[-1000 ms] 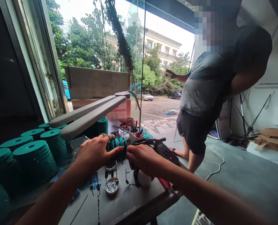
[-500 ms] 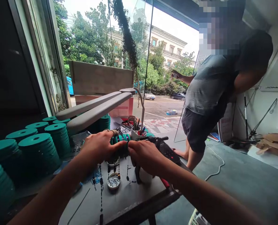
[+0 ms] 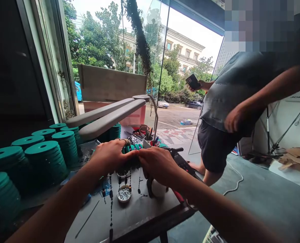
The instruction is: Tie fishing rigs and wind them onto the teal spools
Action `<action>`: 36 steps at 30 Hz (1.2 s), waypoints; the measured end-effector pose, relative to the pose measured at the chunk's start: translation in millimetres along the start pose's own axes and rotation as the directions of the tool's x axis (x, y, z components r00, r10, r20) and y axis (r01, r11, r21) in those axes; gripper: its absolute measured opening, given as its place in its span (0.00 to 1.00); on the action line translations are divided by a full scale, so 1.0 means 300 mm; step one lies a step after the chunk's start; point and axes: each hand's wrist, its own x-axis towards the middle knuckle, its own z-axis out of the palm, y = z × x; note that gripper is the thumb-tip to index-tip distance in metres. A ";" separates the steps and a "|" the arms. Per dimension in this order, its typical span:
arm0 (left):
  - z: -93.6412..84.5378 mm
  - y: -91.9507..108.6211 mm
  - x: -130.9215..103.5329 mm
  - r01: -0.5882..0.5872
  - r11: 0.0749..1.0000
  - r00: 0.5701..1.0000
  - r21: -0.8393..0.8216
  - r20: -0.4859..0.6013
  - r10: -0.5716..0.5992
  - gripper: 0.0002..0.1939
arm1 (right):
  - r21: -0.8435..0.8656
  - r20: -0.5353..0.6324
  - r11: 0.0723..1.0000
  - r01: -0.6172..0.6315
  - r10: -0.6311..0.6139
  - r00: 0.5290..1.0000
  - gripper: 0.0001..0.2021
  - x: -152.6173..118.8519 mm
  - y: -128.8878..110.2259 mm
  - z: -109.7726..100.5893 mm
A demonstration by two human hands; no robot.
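Note:
Over the table, my left hand [image 3: 110,153] is curled round the left side of a row of small teal spools [image 3: 132,147] with dark and purple bits between them. My right hand [image 3: 158,163] is closed at the row's right end, thumb side almost touching my left thumb. What its fingers pinch is hidden behind the hand. Dark beaded cords [image 3: 111,194] hang below the row. Under them a small round dish [image 3: 124,194] of pale, shiny beads rests on the table [image 3: 129,222].
Large teal spools [image 3: 42,152] are stacked at the left. A lamp with two long pale arms [image 3: 114,116] spans behind my hands. A pen cup [image 3: 148,137] and a black device with buttons [image 3: 181,160] stand nearby. At right a person [image 3: 231,91] holds a phone [image 3: 193,82].
The person at right has swung one arm forward and turned the phone. My hands keep nearly the same hold. The whole view has shifted slightly.

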 end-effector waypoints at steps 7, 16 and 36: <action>0.011 -0.010 -0.017 -0.098 0.991 0.980 -0.092 -0.180 0.080 0.26 | 0.273 0.038 0.953 -0.135 0.129 0.991 0.12 0.033 0.031 -0.038; 0.063 -0.024 -0.008 -0.307 0.924 0.909 -0.227 -0.358 0.214 0.08 | 0.154 0.062 0.988 -0.019 0.010 0.998 0.12 0.083 0.025 -0.031; 0.038 -0.014 -0.008 -0.189 0.907 0.965 -0.377 -0.241 0.101 0.20 | 0.812 -0.163 0.582 -0.040 0.292 0.942 0.06 0.044 0.054 0.031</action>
